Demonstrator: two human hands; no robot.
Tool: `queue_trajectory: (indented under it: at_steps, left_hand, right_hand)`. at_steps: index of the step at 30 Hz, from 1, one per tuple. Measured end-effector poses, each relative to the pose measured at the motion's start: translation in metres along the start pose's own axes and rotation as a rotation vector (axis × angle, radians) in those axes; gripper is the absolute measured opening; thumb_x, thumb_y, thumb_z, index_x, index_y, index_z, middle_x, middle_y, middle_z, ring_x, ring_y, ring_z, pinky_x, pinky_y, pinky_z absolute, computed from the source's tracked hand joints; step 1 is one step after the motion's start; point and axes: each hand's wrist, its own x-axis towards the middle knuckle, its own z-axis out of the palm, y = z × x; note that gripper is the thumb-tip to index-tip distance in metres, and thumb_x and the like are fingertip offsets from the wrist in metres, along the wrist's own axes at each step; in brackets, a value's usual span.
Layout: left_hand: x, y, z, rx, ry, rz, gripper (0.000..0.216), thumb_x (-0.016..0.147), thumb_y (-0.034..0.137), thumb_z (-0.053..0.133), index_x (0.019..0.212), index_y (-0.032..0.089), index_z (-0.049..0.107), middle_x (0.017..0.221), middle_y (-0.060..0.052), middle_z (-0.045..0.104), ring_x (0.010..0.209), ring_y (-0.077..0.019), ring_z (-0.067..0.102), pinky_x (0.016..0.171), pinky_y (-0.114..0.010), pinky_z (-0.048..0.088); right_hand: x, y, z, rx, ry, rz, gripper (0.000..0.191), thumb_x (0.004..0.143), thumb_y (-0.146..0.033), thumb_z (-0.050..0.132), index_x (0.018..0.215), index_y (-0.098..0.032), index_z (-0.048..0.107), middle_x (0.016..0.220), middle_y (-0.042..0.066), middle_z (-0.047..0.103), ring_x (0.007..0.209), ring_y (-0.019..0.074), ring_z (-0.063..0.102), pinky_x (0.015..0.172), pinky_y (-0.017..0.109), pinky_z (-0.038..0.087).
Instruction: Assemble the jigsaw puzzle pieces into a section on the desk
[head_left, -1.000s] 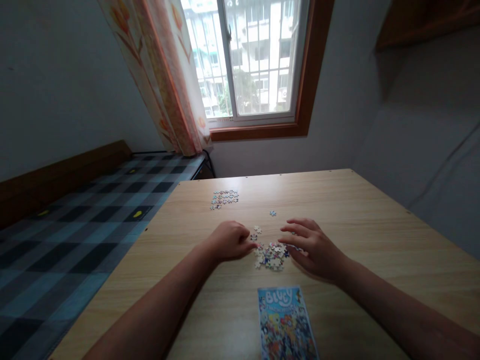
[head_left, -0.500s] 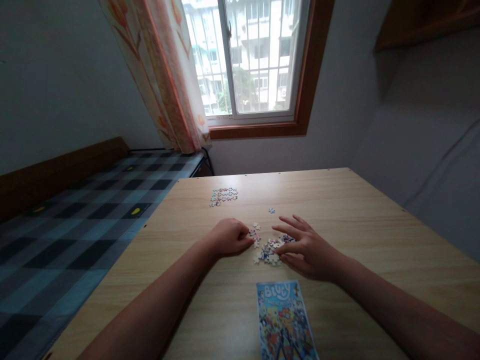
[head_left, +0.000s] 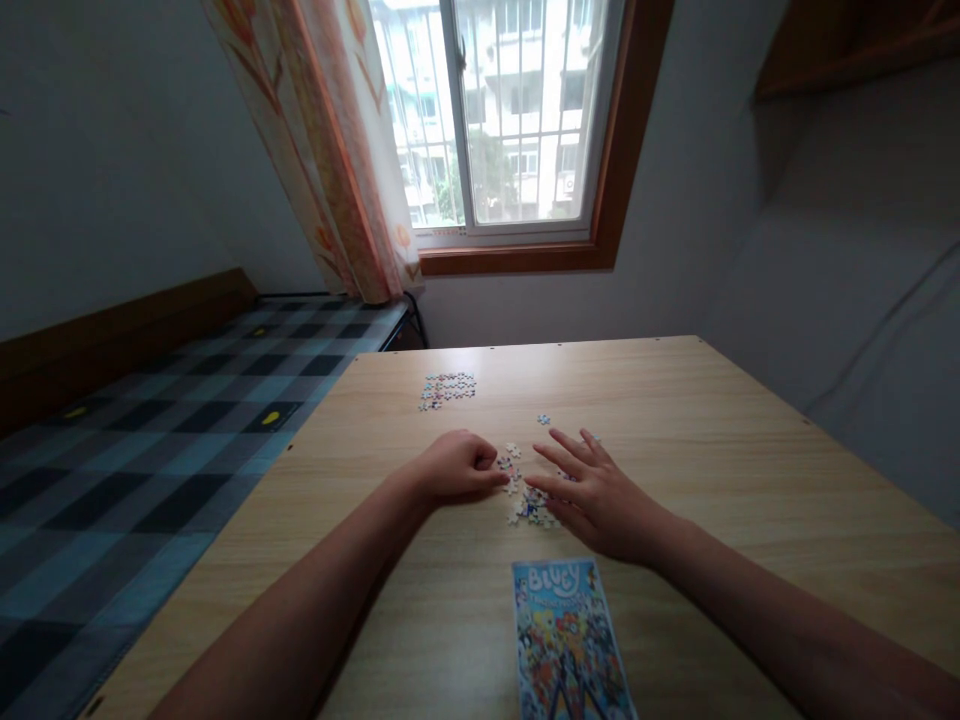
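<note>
A small heap of loose jigsaw pieces (head_left: 527, 503) lies in the middle of the wooden table (head_left: 712, 420). My left hand (head_left: 457, 467) rests curled beside the heap's left edge, fingertips pinched at a piece there. My right hand (head_left: 592, 490) lies flat with fingers spread over the right part of the heap, hiding some pieces. A few single pieces (head_left: 513, 451) lie just beyond my hands, and one more single piece (head_left: 543, 419) sits farther back. A colourful picture card (head_left: 568, 640) lies near the front edge, close to me.
A partly joined patch of puzzle pieces (head_left: 448, 389) lies at the table's far left. A bed with a blue checked cover (head_left: 150, 430) runs along the left side. Behind the table are a window (head_left: 517, 120) and a patterned curtain (head_left: 330, 150).
My right hand slid left over the heap, covering more of it. My left hand stayed curled at the heap's left edge. The view tilted slightly.
</note>
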Motion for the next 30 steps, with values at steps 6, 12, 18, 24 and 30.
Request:
queue_trajectory:
  at_steps: [6, 12, 18, 24, 30]
  left_hand:
    - [-0.005, 0.014, -0.005, 0.106, -0.064, -0.007, 0.045, 0.079, 0.058, 0.061, 0.058, 0.019, 0.053, 0.051, 0.004, 0.046, 0.05, -0.0098, 0.036, 0.052, -0.026, 0.022]
    - [-0.008, 0.031, -0.007, 0.243, -0.155, -0.028, 0.044, 0.074, 0.063, 0.065, 0.065, 0.021, 0.064, 0.062, -0.001, 0.061, 0.052, -0.013, 0.042, 0.054, -0.028, 0.031]
    - [-0.006, 0.027, -0.007, 0.222, -0.172, -0.016, 0.038, 0.072, 0.058, 0.069, 0.067, 0.02, 0.064, 0.064, -0.001, 0.062, 0.053, -0.0129, 0.044, 0.055, -0.027, 0.033]
    - [-0.007, 0.019, -0.013, 0.142, -0.205, 0.009, 0.036, 0.075, 0.054, 0.067, 0.064, 0.021, 0.059, 0.056, 0.003, 0.054, 0.05, -0.0114, 0.039, 0.052, -0.027, 0.027]
    - [-0.011, 0.035, -0.012, 0.192, -0.227, -0.069, 0.04, 0.074, 0.06, 0.066, 0.064, 0.021, 0.066, 0.055, 0.0, 0.057, 0.048, -0.0125, 0.04, 0.054, -0.029, 0.033]
  right_hand:
    - [0.001, -0.003, 0.0, 0.014, -0.009, -0.026, 0.041, 0.089, -0.032, 0.066, 0.13, -0.031, 0.061, 0.153, 0.008, 0.041, 0.148, 0.0343, 0.026, 0.116, 0.067, 0.02]
    - [0.0, 0.001, 0.001, 0.039, 0.041, -0.052, 0.027, 0.086, -0.033, 0.07, 0.113, -0.03, 0.07, 0.151, 0.005, 0.045, 0.147, 0.0325, 0.029, 0.117, 0.067, 0.019]
    - [-0.002, 0.004, 0.002, 0.041, 0.087, -0.056, 0.015, 0.087, -0.03, 0.069, 0.101, -0.028, 0.073, 0.147, 0.004, 0.05, 0.146, 0.0317, 0.031, 0.116, 0.065, 0.022]
    - [-0.003, 0.004, -0.002, 0.053, 0.118, -0.058, 0.007, 0.089, -0.026, 0.066, 0.091, -0.027, 0.073, 0.143, 0.002, 0.054, 0.144, 0.0287, 0.035, 0.117, 0.062, 0.024]
    - [-0.006, 0.007, -0.004, 0.075, 0.125, -0.107, 0.004, 0.088, -0.026, 0.067, 0.087, -0.026, 0.072, 0.142, 0.001, 0.054, 0.145, 0.0268, 0.034, 0.119, 0.06, 0.023]
